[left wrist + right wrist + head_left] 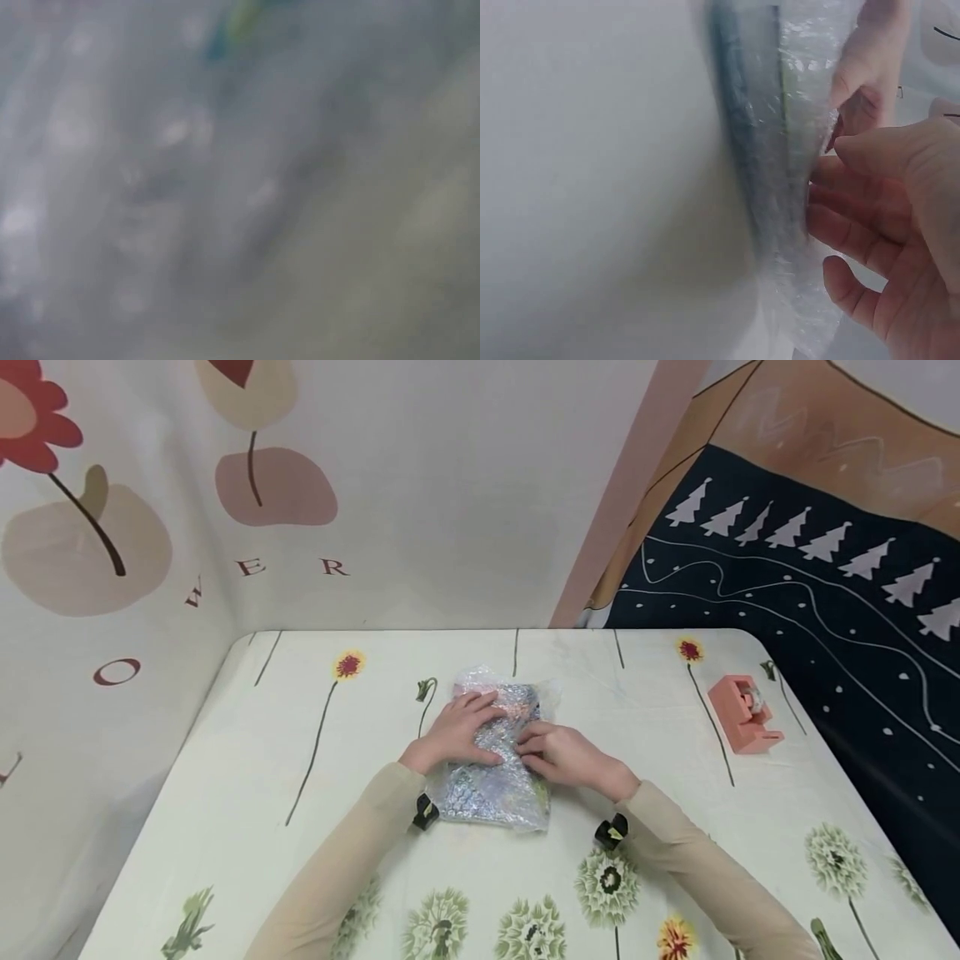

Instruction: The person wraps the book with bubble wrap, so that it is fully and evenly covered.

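A flat rectangular item with a colourful surface, wrapped in clear bubble wrap (pixel 491 797), lies at the middle of the table. My left hand (pixel 457 731) rests on its upper left part, fingers spread and thumb pointing right. On the right side of the package, my right hand (pixel 566 756) touches the wrap with bent fingertips. The right wrist view shows the fingers (pixel 855 236) of that hand against the plastic, the palm turned to the camera and the lower finger apart. Layers of wrap hide what the item is. Only a blurred close-up of plastic fills the left wrist view.
A pink tape dispenser (pixel 738 714) with a roll of clear tape stands at the table's right rear. The flower-patterned cloth (pixel 262 777) covers the table. A pale printed curtain (pixel 450 527) rises behind, and a dark one with white trees (pixel 810 610) hangs at the right.
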Demonstrator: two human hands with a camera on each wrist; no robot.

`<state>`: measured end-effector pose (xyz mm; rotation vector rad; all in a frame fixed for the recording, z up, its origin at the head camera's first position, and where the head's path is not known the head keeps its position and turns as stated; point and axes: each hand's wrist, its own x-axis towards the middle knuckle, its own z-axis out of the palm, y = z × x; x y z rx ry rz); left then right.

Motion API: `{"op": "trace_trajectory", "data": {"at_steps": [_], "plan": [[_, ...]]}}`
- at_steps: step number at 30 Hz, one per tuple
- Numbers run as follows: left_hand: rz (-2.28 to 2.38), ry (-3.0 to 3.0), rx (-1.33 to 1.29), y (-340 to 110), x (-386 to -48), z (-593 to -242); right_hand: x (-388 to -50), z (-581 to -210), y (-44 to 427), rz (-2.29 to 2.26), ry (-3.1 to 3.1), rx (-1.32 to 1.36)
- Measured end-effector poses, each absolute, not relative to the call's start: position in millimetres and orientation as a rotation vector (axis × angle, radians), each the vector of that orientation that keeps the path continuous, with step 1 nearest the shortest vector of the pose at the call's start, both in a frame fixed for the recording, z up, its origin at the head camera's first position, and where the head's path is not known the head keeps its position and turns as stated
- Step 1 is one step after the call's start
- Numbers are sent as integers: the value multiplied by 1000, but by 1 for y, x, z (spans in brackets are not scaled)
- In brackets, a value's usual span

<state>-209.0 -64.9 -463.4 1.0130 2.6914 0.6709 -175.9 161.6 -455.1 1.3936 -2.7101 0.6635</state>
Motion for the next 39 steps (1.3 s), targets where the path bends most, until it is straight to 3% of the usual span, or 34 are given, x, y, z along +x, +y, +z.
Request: {"op": "trace_trajectory", "data": {"at_steps": [39], "plan": [[601, 2705, 988, -65, -208, -462, -176, -463, 143, 447, -2843, 1292]]}}
